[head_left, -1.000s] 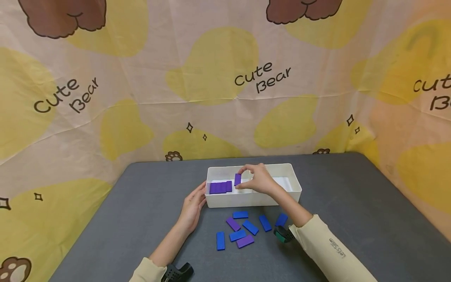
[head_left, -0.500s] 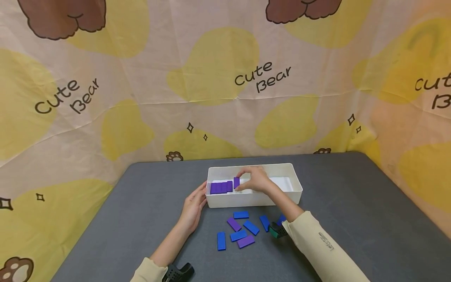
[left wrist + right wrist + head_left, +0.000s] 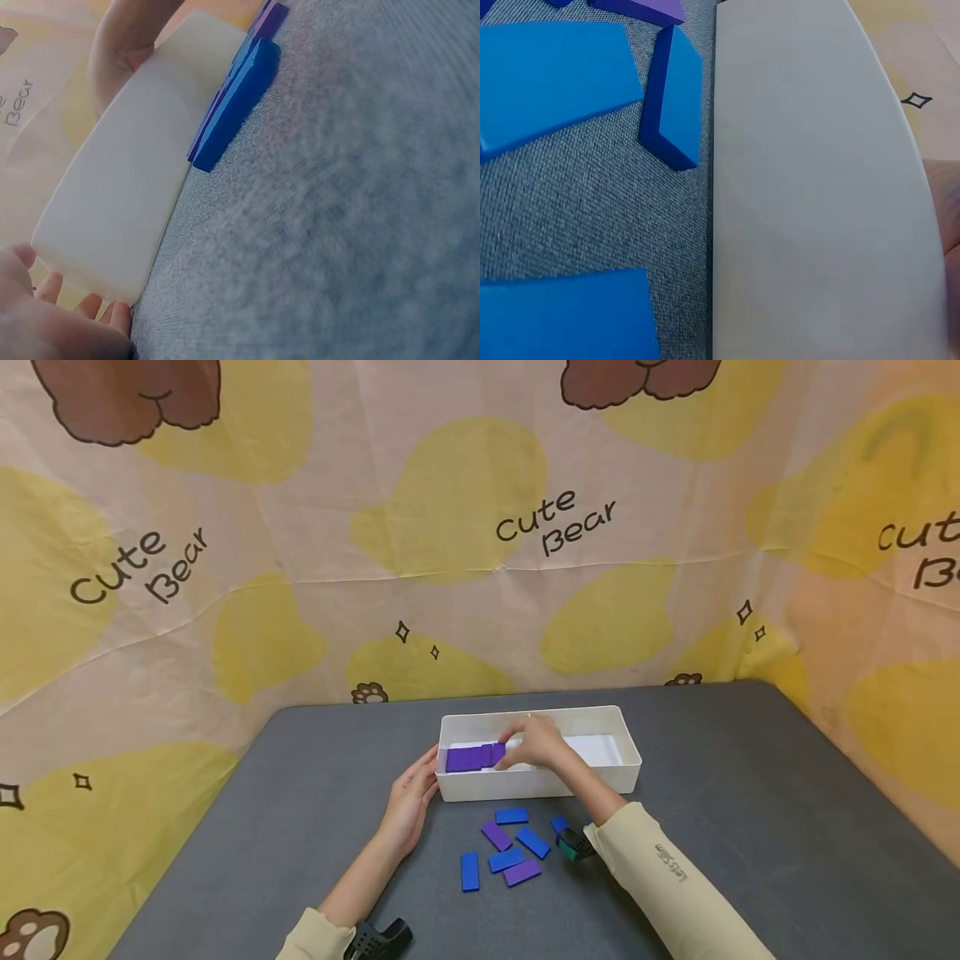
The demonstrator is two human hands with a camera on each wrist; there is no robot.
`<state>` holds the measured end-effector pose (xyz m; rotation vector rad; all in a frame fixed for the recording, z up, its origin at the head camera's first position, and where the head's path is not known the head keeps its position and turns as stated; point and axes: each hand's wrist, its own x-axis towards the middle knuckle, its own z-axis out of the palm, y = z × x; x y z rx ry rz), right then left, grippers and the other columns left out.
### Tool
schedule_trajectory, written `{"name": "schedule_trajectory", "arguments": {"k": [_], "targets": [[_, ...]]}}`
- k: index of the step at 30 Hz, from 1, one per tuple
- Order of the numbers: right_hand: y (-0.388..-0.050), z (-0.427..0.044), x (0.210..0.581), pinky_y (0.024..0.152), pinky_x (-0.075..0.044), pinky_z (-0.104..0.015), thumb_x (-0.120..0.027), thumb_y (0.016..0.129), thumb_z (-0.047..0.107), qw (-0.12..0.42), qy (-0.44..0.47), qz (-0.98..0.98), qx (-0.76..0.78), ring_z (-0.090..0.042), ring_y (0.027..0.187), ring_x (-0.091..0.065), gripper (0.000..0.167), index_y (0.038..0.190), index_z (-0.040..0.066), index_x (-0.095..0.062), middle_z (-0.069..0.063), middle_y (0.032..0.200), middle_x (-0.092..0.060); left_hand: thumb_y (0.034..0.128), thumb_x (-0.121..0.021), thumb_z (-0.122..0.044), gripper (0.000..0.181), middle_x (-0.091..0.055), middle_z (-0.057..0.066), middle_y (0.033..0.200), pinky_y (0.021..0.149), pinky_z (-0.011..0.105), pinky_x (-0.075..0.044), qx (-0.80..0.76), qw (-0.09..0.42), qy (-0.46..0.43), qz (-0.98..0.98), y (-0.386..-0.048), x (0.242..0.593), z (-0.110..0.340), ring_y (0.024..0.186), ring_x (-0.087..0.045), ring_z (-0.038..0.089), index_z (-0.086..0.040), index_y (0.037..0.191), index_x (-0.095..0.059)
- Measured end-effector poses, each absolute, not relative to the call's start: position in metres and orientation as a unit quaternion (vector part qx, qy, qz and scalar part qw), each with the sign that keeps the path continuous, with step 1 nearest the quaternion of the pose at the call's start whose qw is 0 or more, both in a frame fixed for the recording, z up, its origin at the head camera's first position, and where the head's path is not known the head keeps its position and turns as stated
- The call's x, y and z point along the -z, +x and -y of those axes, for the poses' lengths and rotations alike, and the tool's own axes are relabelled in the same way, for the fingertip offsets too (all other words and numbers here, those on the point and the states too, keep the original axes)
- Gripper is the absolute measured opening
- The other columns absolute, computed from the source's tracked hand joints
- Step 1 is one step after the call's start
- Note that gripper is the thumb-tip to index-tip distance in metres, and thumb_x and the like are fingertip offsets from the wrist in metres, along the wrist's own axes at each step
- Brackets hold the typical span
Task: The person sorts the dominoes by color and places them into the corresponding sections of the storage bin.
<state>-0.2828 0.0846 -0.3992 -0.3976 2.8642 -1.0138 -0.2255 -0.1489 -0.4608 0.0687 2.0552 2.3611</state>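
A white plastic bin (image 3: 525,787) stands on the table, with a row of purple blocks (image 3: 463,760) lying side by side at its left end. My right hand (image 3: 542,745) reaches over the front wall and pinches a purple block (image 3: 499,752) between thumb and fingers, at the right end of that row. In the right wrist view the bin's wall hides most of this hand. My left hand (image 3: 408,806) touches the bin's left end with fairly straight fingers; the left wrist view shows its fingertips (image 3: 88,305) against the white wall.
In front of the bin, several blue blocks (image 3: 534,843) and two purple blocks (image 3: 522,872) lie scattered on the grey tabletop (image 3: 330,793). One blue block (image 3: 676,101) lies close along the front wall. A printed cloth (image 3: 450,527) hangs behind the table.
My right hand has lowered the purple block into the bin and moved it slightly left, up against the row. The left hand has stayed at the bin's end.
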Motion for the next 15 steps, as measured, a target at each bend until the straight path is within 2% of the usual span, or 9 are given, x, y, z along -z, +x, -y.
{"name": "schedule_trajectory", "arguments": {"k": [6,15], "targets": [[-0.2842,-0.0798,0.4004,0.113,-0.043,-0.061,-0.098,0.071,0.025,0.035,-0.099,-0.944,0.314,-0.053,0.142,-0.044,0.041,0.107,0.012,-0.083,-0.024,0.142,-0.064,0.1113,-0.049,-0.016,0.052,-0.040,0.022,0.165,0.127,0.055,-0.028,-0.752,0.005,0.022,-0.658,-0.2259,0.4612,0.1494,0.151,-0.041,0.039,0.004,0.159,-0.041],[-0.2833,-0.0749,0.4003,0.094,-0.056,-0.055,-0.099,0.071,0.031,0.040,-0.070,-0.954,0.288,-0.050,0.132,-0.052,0.040,0.105,0.017,-0.085,-0.023,0.140,-0.065,0.1115,-0.048,-0.016,0.052,-0.040,0.023,0.165,0.127,0.055,-0.027,-0.751,0.004,0.024,-0.660,-0.2260,0.4603,0.1486,0.152,-0.040,0.039,0.005,0.159,-0.041]]}}
